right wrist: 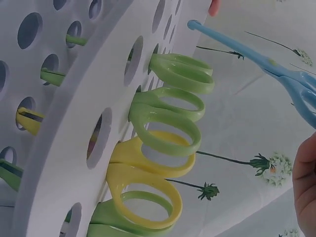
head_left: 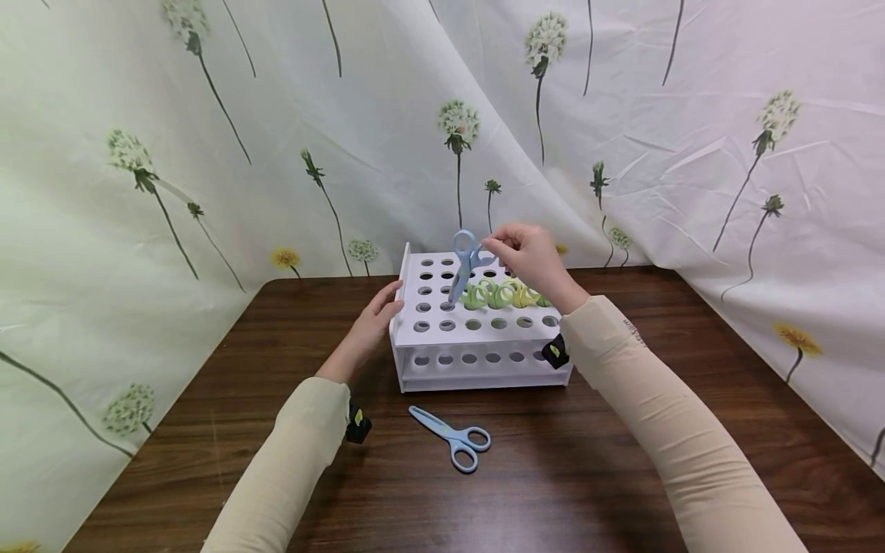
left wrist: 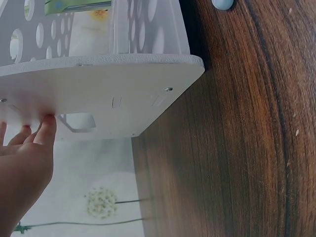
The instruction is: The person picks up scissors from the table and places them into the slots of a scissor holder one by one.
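My right hand [head_left: 531, 257] pinches a handle loop of blue scissors [head_left: 463, 265], which hang tip down over the left part of a white rack [head_left: 442, 338] with rows of round holes. In the right wrist view, the blue scissors [right wrist: 266, 61] are clear of the rack's top. Against the rack's left side panel [left wrist: 98, 89] rest the fingers of my left hand [head_left: 373, 322]. Several scissors stand in one row of holes, handles up: green scissors [right wrist: 168, 118] and yellow scissors [right wrist: 148, 173] among them.
A second pair of blue scissors [head_left: 452, 438] lies on the dark wooden table [head_left: 553, 476] before the rack. A white curtain [head_left: 387, 138] printed with dandelions hangs behind and along both sides. Below its top, the rack has a lower shelf with holes.
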Demonstrator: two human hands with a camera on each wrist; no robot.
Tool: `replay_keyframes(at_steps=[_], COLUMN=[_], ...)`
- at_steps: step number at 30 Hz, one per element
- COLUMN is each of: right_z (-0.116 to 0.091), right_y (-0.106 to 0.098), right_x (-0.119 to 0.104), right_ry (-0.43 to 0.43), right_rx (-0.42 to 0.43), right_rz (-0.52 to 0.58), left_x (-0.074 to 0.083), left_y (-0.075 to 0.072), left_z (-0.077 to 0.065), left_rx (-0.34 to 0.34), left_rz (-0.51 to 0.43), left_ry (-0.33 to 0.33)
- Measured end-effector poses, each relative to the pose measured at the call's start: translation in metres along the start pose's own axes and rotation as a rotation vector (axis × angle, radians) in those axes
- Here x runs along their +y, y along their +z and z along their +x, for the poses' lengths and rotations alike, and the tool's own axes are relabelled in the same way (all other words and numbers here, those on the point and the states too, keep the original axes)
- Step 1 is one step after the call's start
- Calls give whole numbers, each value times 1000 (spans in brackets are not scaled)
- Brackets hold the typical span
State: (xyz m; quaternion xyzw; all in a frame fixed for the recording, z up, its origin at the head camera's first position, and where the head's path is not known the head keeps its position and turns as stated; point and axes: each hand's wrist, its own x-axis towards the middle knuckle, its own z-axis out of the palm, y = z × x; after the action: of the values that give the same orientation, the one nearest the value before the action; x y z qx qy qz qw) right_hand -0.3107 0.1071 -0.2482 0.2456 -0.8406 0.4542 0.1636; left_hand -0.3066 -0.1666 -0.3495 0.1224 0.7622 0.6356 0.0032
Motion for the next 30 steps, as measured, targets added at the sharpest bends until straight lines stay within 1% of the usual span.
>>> replay_keyframes(at_steps=[2,3,12,17,21,24,27,30], right_z=[1,1,2,1,0,1,2,3], right_y=[2,3,7,10,11,12,13,16], right_x=[0,1,1,1,2,3,5,6], right_ry=[-4,-5,14,29,15,2,-1,13], right_rx=[-6,-7,-23,-29,-31,-28,-24,-29], right_rz=[3,6,-7,-57,-112,-130,-125,-91], left_x=[0,-4,-4,-3,-2,-2,-3,-3], left_y=[0,0,-1,-1,-1,-1,-2,-2], left_z=[0,2,2,1,0,0,0,0], left_rx=[6,9,9,7,4,-1,-9,-15], left_rz=[7,10,9,11,22,30,26,25], left_ry=[-5,0,4,-3,-13,-22,-26,-25])
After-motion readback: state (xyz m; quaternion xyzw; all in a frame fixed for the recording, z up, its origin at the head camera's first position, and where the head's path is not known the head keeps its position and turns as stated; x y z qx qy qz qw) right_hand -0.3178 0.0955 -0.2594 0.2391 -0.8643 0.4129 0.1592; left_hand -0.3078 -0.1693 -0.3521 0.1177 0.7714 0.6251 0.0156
